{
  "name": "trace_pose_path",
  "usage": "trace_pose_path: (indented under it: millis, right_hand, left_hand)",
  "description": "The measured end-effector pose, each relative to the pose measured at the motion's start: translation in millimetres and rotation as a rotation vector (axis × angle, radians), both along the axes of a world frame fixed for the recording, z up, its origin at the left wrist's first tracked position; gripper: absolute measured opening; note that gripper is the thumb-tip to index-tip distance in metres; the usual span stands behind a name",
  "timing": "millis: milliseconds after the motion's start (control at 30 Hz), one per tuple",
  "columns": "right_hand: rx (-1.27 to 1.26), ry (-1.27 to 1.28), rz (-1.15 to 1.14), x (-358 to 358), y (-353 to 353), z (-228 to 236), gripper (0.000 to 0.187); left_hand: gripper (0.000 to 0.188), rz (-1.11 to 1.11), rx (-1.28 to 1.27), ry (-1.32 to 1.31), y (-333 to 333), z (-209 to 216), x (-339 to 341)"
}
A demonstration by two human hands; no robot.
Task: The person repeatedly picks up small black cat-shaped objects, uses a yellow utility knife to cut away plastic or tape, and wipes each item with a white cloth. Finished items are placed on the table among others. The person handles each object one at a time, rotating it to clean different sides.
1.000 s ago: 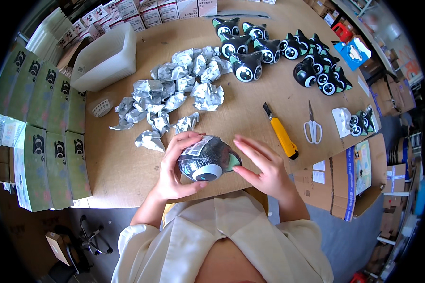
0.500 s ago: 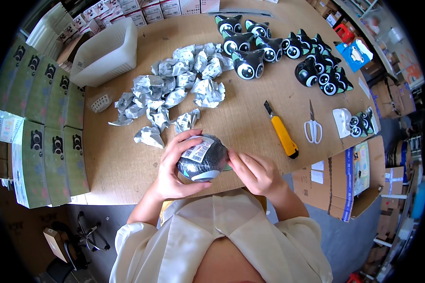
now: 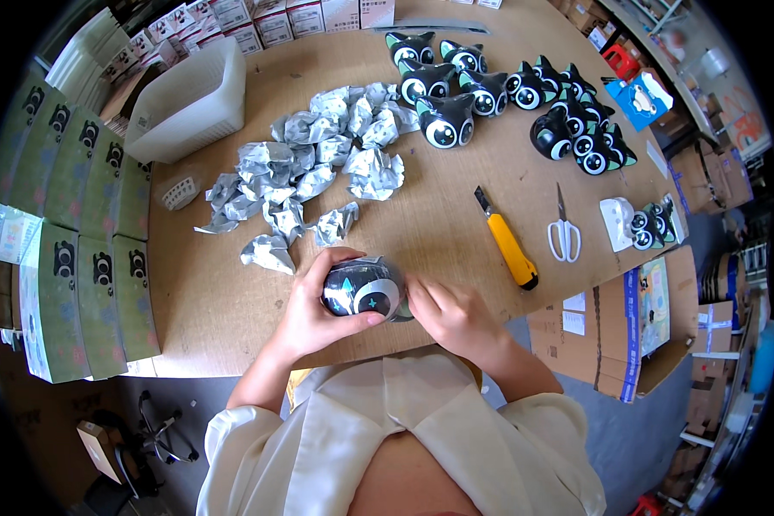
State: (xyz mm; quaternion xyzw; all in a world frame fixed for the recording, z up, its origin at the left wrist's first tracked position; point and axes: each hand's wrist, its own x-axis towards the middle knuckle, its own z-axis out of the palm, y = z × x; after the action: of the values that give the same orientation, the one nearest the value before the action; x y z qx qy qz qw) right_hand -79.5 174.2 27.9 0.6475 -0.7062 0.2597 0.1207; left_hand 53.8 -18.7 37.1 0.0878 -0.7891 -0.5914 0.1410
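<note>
Black cat head (image 3: 359,281), white-ringed eye (image 3: 376,298) upward, held

A broad brown wooden table (image 3: 219,314) filled the middle, its edges bowed. Grey floor (image 3: 632,443) showed below, with 1 wheeled chair base (image 3: 159,429) at lower left. White-framed shelving (image 3: 710,354) lined the right side, and bright light spread over the tabletop.

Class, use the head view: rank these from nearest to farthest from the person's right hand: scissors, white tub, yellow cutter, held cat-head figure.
1. Cat-head figure: in the left hand, beside the right hand.
2. Yellow cutter: ahead, rightward.
3. Scissors: right of the cutter.
4. White tub: far left.
</note>
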Motion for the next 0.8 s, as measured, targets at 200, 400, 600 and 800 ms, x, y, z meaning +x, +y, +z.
trace_pose_path:
  millis: [200, 400, 600, 800]
  right_hand:
    - [-0.255, -0.901, -0.178, 4.2, -7.5, 0.8, 0.004]
    - [-0.387, -0.780, -0.136, 1.8, -7.4, 5.3, 0.003]
    - [-0.370, -0.544, 0.134, 11.4, -13.3, 12.3, 0.011]
    - [-0.382, -1.077, 0.078, 15.2, -6.2, 8.1, 0.003]
  left_hand:
    - [0.080, -0.189, 0.235, 0.163, -2.5, -11.6, 0.7]
    - [0.099, -0.345, 0.407, 0.152, -8.5, -29.7, -5.4]
    - [0.120, -0.031, 0.569, 0.096, 17.8, -27.8, -17.1]
    - [0.122, -0.006, 0.201, 0.162, 17.1, -35.4, -16.6]
